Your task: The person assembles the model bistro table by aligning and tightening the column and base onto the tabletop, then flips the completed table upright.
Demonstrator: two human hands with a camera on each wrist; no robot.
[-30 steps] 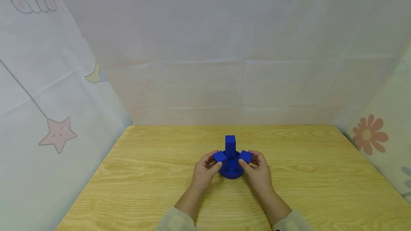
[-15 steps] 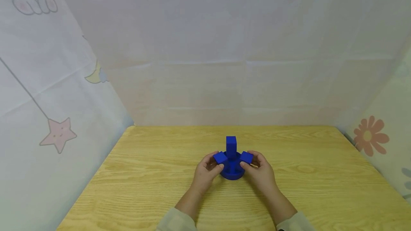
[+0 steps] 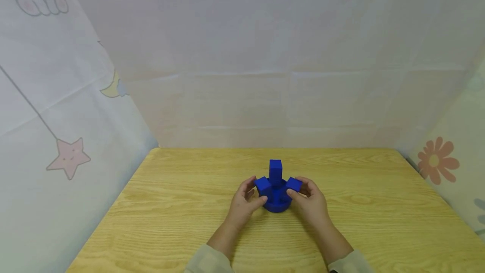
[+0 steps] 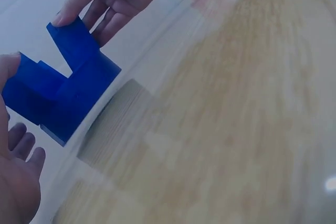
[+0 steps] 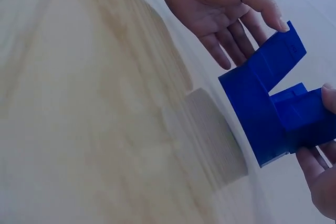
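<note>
The wooden table (image 3: 189, 222) has broad open board on every side of the work, its far edge meeting the pale cloth backdrop (image 3: 242, 96) and its left and right edges well away from the hands, so there is free room to move either way. Near the middle stands the blue round base with three square blocks (image 3: 277, 195) rising from it, one upright at the back, two splayed to the sides. The left hand (image 3: 244, 203) pinches the left block (image 3: 262, 185) with thumb and curled fingers; the right hand (image 3: 310, 203) pinches the right block (image 3: 294, 184) likewise. Uneven pulling could tip the base or knock the rear block (image 3: 275, 171) loose.
</note>
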